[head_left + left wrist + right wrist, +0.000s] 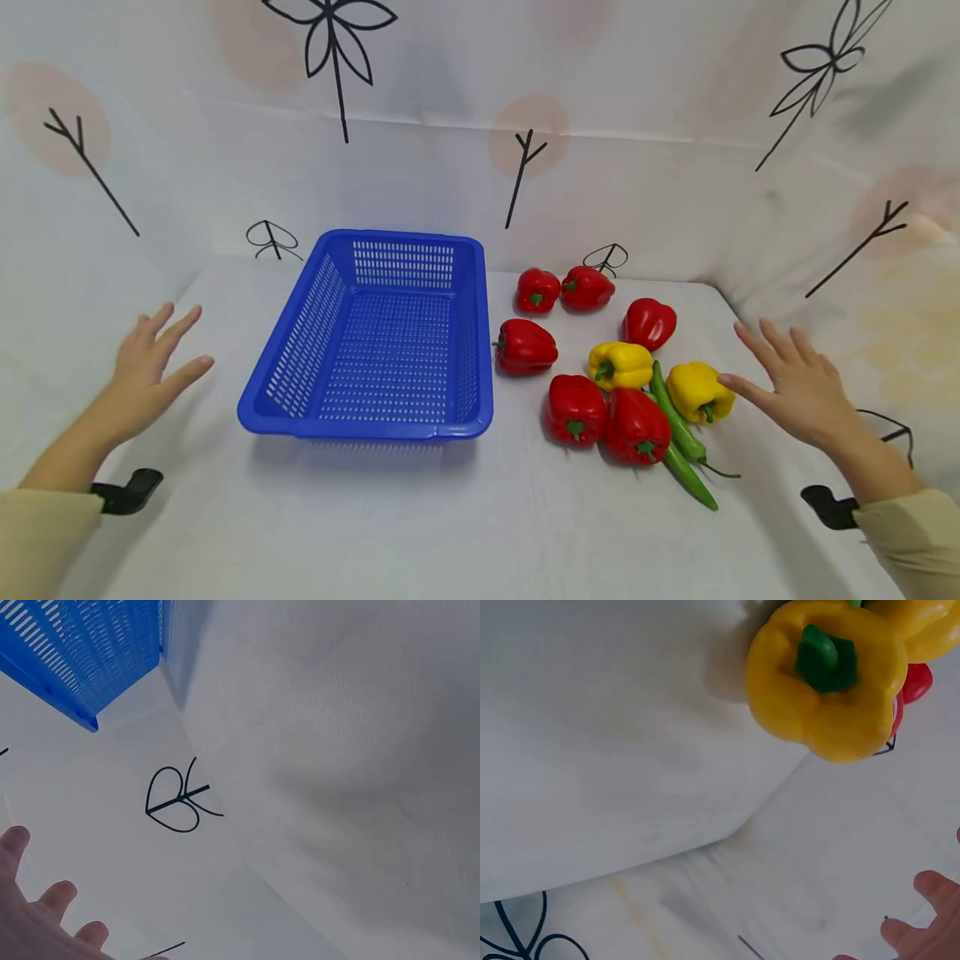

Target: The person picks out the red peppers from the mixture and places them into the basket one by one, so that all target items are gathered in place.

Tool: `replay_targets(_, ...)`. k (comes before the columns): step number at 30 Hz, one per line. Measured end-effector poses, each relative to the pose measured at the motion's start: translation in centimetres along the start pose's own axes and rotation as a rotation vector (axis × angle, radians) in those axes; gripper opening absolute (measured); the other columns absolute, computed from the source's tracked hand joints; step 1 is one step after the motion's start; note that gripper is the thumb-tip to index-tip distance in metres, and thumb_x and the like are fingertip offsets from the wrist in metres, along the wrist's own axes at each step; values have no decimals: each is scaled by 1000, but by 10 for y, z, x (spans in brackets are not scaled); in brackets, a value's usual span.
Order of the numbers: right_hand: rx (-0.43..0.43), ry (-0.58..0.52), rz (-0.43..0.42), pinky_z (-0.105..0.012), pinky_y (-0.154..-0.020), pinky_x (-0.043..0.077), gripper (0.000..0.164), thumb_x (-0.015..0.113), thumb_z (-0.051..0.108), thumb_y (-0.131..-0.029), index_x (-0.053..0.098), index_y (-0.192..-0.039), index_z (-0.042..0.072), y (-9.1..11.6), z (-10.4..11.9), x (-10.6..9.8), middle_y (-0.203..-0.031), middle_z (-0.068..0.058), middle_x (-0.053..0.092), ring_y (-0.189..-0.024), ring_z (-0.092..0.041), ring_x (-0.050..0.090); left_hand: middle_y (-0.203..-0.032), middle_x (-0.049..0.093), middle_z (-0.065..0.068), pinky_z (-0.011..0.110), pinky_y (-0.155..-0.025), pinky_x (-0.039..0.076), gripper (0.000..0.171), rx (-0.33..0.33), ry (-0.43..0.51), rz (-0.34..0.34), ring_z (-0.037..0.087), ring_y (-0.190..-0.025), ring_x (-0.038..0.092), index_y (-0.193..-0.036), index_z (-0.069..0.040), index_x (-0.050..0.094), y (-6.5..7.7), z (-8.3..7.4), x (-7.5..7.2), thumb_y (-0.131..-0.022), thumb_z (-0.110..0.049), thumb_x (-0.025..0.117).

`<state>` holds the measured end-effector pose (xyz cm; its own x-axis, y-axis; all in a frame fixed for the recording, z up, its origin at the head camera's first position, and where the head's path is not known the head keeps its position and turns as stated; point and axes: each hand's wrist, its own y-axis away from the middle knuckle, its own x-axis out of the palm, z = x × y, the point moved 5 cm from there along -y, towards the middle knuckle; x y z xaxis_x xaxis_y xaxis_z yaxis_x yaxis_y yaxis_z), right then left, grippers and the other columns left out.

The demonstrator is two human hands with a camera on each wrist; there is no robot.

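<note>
My left hand [150, 375] hovers left of a blue plastic basket [366, 430], its fingers spread and nothing in them. On the other side, my right hand [798, 387] is held with fingers apart near a yellow bell pepper [697, 390], which also shows large in the right wrist view [825, 682]. A second yellow bell pepper [624, 364] lies among several red bell peppers [576, 408]. Two long green chili peppers [678, 421] lie beside them, one partly hidden under a red pepper [637, 427]. The basket holds nothing.
A white cloth [480, 525] covers the table. Behind it hangs a white curtain [442, 183] with black plant drawings. More red bell peppers [537, 291] sit toward the back, right of the basket. A black strap [127, 492] is on the left wrist.
</note>
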<state>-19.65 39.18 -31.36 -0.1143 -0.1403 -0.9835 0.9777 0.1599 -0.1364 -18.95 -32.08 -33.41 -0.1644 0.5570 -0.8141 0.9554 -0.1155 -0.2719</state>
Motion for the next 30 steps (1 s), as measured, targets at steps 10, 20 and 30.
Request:
replay_targets(10, -32, -29, -13, -72, -96, -1, 79, 52, 46, -90, 9, -150, 17, -2, 9, 1, -149, -27, 9, -132, -52, -6, -151, 0, 26, 74, -90, -12, 64, 36, 119, -3, 46, -134, -14, -147, -6, 19, -1, -9, 10, -93, -24, 50)
replay_targets(20, -42, -74, 6, -73, -95, -3, 77, 53, 43, -90, 12, -150, 17, -3, 13, 2, -150, -26, 8, -132, -52, -6, -153, 6, 18, 73, -94, -6, 62, 91, 205, -16, 40, -137, -5, -146, -9, 25, 0, -20, 17, -92, -19, 53)
replay_targets(30, -79, -91, -5, -75, -93, 0, 77, 56, 42, -88, 15, -149, 17, -2, 19, 5, -151, -25, 10, -133, -51, -4, -154, 11, 12, 76, -92, 5, 57, 118, 224, -10, 39, -138, 4, -140, -8, 38, 0, -32, 25, -88, -17, 59)
